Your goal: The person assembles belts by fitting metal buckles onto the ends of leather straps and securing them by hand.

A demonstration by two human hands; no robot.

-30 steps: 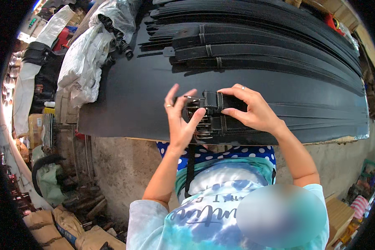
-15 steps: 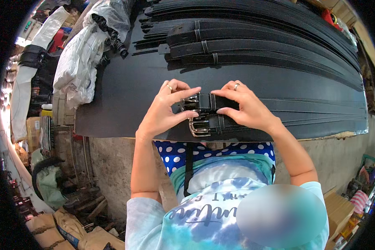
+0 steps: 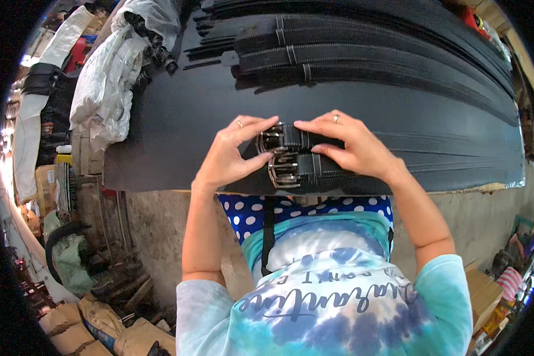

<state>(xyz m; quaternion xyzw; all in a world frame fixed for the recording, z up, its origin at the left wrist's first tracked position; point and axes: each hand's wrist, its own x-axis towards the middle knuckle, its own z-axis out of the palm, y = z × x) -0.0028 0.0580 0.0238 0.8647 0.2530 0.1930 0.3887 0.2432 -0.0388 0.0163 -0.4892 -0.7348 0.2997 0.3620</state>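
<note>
Two black leather belts with pale stitching lie side by side along the near part of the table. My left hand (image 3: 234, 151) pinches the silver double-prong buckle (image 3: 271, 139) of the farther belt (image 3: 291, 137), thumb at its near side and fingers at its far side. My right hand (image 3: 353, 142) spans the same belt's strap by the keeper loop, its thumb and forefinger on opposite edges. Just nearer to me, the second belt's buckle (image 3: 285, 171) rests beside it, touched by neither hand as far as I can see. Both straps run off to the right beneath my right hand.
Several black belts with keeper loops (image 3: 291, 54) lie across the far side of the black-topped table (image 3: 178, 130), with many thin straps behind. A clear plastic bag (image 3: 110, 80) of dark pieces sits at the far left. Cardboard boxes (image 3: 483, 291) stand at right.
The view has shifted slightly, and the far belts look blurred. Both hands keep their places on the farther belt, with the right forefinger a little closer to the buckle.
</note>
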